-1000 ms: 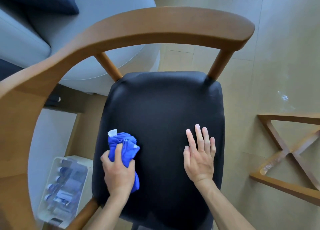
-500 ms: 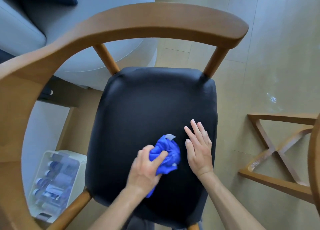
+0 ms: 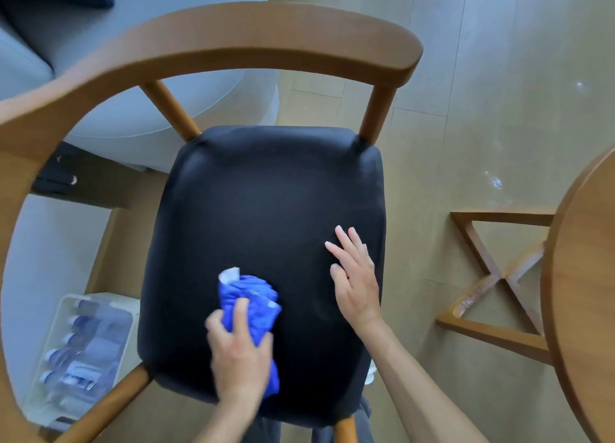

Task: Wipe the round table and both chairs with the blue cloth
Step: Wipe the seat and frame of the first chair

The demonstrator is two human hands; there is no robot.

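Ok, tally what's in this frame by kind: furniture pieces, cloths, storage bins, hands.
Chairs: 1, the wooden chair with a black seat
Tables: 1, the round table, only partly in view
Sofas: 1, the grey sofa
Cloths: 1, the blue cloth
Storage bins: 1, the clear bin of bottles
Hands: 2, left hand and right hand
Total: 7

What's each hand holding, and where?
Left hand grips the bunched blue cloth by its near end. Right hand holds nothing, resting flat on the black seat.
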